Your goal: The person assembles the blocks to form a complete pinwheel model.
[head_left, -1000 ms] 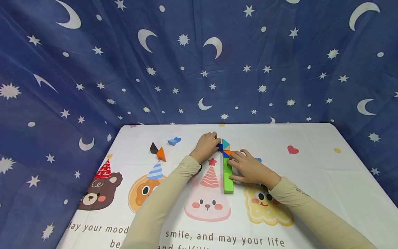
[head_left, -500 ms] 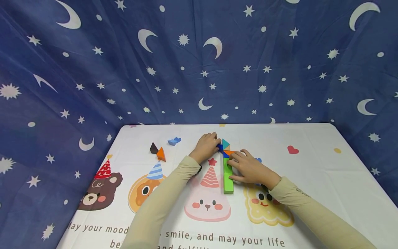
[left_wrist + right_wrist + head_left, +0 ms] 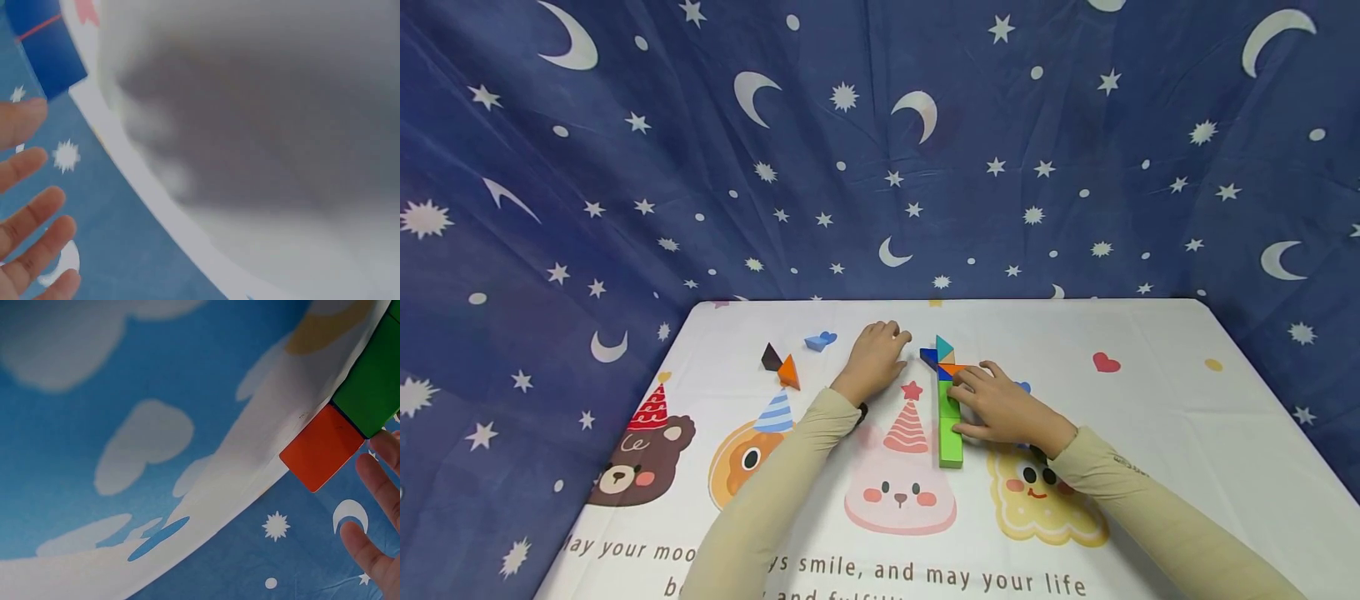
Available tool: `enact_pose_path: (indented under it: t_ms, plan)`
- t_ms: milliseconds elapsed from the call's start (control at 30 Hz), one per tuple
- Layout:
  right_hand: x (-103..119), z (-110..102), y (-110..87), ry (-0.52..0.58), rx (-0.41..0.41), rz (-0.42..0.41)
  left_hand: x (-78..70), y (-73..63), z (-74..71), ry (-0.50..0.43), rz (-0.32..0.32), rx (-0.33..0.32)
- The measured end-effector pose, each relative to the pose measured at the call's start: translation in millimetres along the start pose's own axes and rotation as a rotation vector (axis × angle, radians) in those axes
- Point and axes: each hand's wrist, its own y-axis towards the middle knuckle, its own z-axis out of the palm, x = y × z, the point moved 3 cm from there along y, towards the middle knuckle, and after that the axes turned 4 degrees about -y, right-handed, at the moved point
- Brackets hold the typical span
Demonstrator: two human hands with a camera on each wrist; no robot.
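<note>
On the white printed surface point(image 3: 1150, 400) a row of wooden blocks runs away from the person: a long green block point(image 3: 950, 425) lies nearest, its long axis pointing from the body toward the starry backdrop point(image 3: 880, 150), and at its far end sit an orange triangle point(image 3: 952, 367), a dark blue triangle point(image 3: 930, 357) and a teal triangle point(image 3: 943, 345), all touching one another.

The right hand point(image 3: 1000, 408) rests along the right flank of the green block, fingers point(image 3: 966, 377) laid fairly straight against the block and reaching up to the orange triangle; they press on it and do not curl round it. The right wrist view shows the orange and green faces side by side with the fingertips just beside them.

The left hand point(image 3: 874, 360) lies on the surface just to the left of the blue triangle, apart from it, fingers loosely bent and holding nothing. The triangles are to its right; the spare pieces, a brown triangle point(image 3: 770, 357) and a second orange triangle point(image 3: 788, 372), lie to its left, a little farther off than the row.
</note>
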Motion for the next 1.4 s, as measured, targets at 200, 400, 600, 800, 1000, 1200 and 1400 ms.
enact_pose_path:
  t_ms: [200,400,600,800,1000,1200,1400]
  plan:
    - [-1.2,1.4,0.4,0.002,0.004,-0.003,24.1,-26.4,-12.7,-0.032,-0.065,-0.040]
    - [-1.4,1.7,0.7,-0.009,-0.010,-0.008,50.6,-53.8,-21.9,-0.043,-0.145,-0.059]
    - [-0.9,0.4,1.1,0.000,-0.003,-0.008,72.5,-78.4,-29.7,-0.038,-0.212,-0.106]
    - [-0.3,0.7,1.0,0.010,-0.001,-0.007,87.6,-98.7,-32.1,-0.035,-0.285,-0.091]
    - [-1.0,2.6,0.7,0.009,0.009,-0.002,98.3,-112.8,-29.8,-0.039,-0.310,-0.106]
    - [-1.3,2.9,0.3,0.010,0.008,-0.002,102.8,-121.2,-28.4,-0.051,-0.333,-0.135]
    - [-0.9,2.6,0.0,0.000,-0.001,-0.010,106.5,-125.4,-27.2,-0.018,-0.373,-0.140]
